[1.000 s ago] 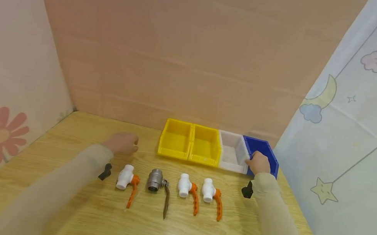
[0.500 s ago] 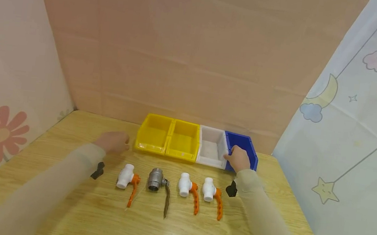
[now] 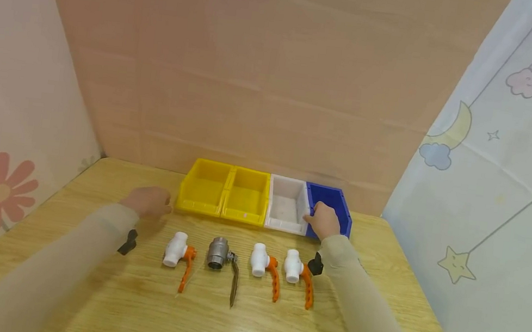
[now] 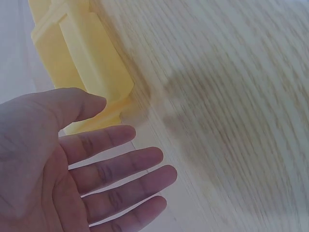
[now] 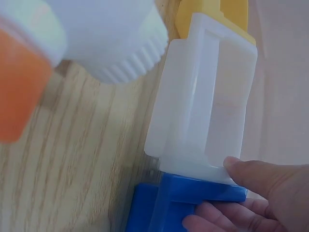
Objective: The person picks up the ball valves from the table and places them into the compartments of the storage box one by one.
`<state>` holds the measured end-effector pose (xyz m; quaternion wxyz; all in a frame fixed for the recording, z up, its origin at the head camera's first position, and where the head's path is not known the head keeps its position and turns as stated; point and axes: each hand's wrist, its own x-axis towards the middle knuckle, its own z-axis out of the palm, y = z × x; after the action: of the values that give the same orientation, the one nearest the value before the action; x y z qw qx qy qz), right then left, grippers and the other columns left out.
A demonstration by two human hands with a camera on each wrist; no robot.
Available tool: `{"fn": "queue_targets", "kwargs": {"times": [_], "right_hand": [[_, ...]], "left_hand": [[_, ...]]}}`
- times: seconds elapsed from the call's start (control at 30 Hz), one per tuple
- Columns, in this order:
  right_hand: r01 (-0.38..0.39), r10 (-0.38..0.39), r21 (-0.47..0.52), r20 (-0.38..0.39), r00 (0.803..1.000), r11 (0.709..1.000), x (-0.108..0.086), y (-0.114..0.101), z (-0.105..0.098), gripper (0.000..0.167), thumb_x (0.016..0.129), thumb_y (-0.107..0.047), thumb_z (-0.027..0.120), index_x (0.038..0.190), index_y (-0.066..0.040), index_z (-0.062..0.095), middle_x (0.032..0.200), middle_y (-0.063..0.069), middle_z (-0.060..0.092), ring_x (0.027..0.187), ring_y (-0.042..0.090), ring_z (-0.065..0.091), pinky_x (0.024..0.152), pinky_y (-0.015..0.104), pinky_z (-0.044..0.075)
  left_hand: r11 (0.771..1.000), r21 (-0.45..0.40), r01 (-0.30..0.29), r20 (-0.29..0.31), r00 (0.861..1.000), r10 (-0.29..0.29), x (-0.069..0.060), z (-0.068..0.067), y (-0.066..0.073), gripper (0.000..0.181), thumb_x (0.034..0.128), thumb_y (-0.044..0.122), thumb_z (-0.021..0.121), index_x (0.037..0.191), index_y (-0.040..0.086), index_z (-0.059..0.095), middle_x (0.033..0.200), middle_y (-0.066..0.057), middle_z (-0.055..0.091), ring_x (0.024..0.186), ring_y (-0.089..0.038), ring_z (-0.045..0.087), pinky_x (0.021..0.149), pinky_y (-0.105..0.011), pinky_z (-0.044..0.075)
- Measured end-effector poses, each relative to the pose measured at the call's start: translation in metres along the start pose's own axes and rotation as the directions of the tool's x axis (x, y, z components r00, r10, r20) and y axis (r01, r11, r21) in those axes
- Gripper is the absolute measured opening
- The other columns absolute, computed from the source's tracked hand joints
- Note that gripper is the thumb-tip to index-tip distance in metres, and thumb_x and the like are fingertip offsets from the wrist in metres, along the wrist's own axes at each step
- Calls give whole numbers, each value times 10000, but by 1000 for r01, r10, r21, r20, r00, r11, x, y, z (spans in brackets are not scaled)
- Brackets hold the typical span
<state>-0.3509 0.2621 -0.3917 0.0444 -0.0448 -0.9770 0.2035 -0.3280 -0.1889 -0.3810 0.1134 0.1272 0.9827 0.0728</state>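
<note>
My right hand [image 3: 325, 222] pinches the adjoining walls of the white bin [image 5: 169, 111] and the blue bin [image 5: 203, 189], thumb on the white side and fingers inside the blue one. To the left, my left hand [image 4: 72, 159] has its fingers extended and spread beside the outer yellow bin [image 4: 104, 58], holding nothing. A second yellow bin [image 3: 243, 219] joins the row between the outer yellow and the white. In front lie three white ball valves with orange handles, the left [image 3: 175, 250], middle [image 3: 259, 260] and right [image 3: 293, 266], plus a metal ball valve [image 3: 218, 252].
The wooden table [image 3: 248, 317] carries everything, its back edge against a tan backdrop [image 3: 276, 79]. A patterned sheet [image 3: 487, 213] flanks the right side, and a flowered one [image 3: 7, 103] the left. The valves lie close in front of the bins.
The joined row of bins has slid left along the table together with my right hand. My left hand has shifted slightly left. The valves have stayed put.
</note>
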Motion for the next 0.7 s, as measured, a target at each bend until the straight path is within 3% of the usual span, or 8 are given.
{"fn": "queue_targets", "kwargs": {"times": [0.43,0.7], "right_hand": [[-14,14,-7,21,1000,1000,-5,-8,-5,368,866,-239,725,1061,23,556,1007,182,655,823,275,611,772,430,517],[-20,20,-9,31,999,1000,-2,-8,-4,352,869,-230,725,1052,11,545,975,169,642,798,267,594,744,406,515]], "left_hand": [[999,3,33,27,999,-33,0,-2,1,284,935,302,557,1030,49,644,940,-67,657,809,-216,587,671,-399,492],[1000,14,27,19,999,-28,0,-17,4,320,946,301,532,1072,27,638,929,-84,646,790,-223,561,678,-401,471]]}}
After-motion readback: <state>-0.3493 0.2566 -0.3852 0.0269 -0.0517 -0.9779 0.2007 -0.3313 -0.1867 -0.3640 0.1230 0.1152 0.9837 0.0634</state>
